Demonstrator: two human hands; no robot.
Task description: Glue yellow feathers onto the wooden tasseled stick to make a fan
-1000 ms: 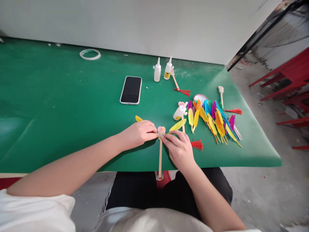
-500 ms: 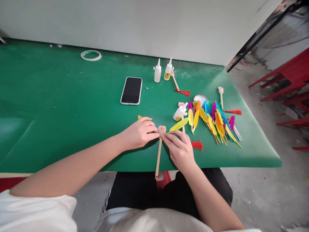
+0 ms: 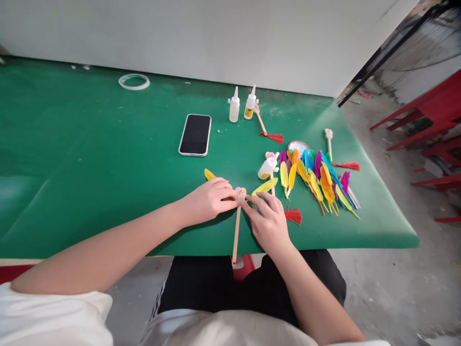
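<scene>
A wooden stick (image 3: 236,235) with a pale pink, patterned head (image 3: 240,193) lies between my hands, its lower end jutting past the table's front edge. My left hand (image 3: 215,198) is closed at the head's left side, over a yellow feather (image 3: 209,174) whose tip pokes out behind the fingers. From the right, my right hand (image 3: 268,217) is closed, thumb and finger at the head, on the quill end of another yellow feather (image 3: 265,187) that slants up and away. The fingers partly cover both quills.
A white bottle (image 3: 268,166) tilts beside a second stick with a red tassel (image 3: 294,216). Colourful feathers (image 3: 326,185) lie at right. Farther back are a phone (image 3: 195,135), two upright bottles (image 3: 234,106), a tape ring (image 3: 134,82) and more tasselled sticks (image 3: 329,142).
The right yellow feather has shifted slightly left and down toward the head. My right fingers have moved a little, and more of the left feather's tip shows.
</scene>
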